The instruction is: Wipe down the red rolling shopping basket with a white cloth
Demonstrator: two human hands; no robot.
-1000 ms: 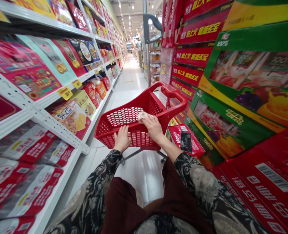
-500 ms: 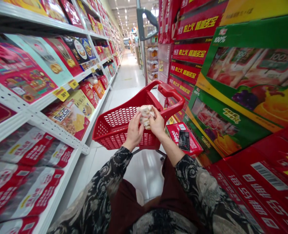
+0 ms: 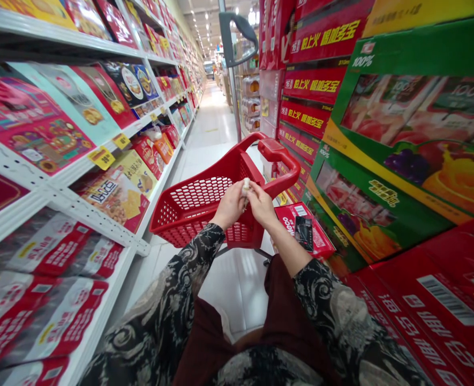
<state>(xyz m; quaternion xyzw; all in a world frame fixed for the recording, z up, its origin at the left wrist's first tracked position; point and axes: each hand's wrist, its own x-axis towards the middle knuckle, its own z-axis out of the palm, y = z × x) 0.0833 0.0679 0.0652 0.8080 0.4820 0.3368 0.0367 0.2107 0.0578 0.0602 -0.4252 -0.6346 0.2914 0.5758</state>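
Note:
My left hand (image 3: 229, 206) and my right hand (image 3: 261, 204) are pressed together above the near rim of a red plastic shopping cart (image 3: 192, 212). Both are closed on a small crumpled white tissue (image 3: 245, 187), of which only a bit shows between the fingers. The cart basket looks empty, and its red handle (image 3: 277, 153) rises on the right. Patterned dark sleeves cover both my forearms.
White shelves (image 3: 100, 201) with boxed snacks and yellow price tags line the left. Stacked red and green drink cartons (image 3: 381, 161) crowd the right, with a red box (image 3: 305, 233) low beside the cart. The pale aisle floor (image 3: 215, 128) runs ahead.
My left hand left the cart's rim and met my right hand. Together they have squeezed the white tissue from a loose wad into a small folded piece.

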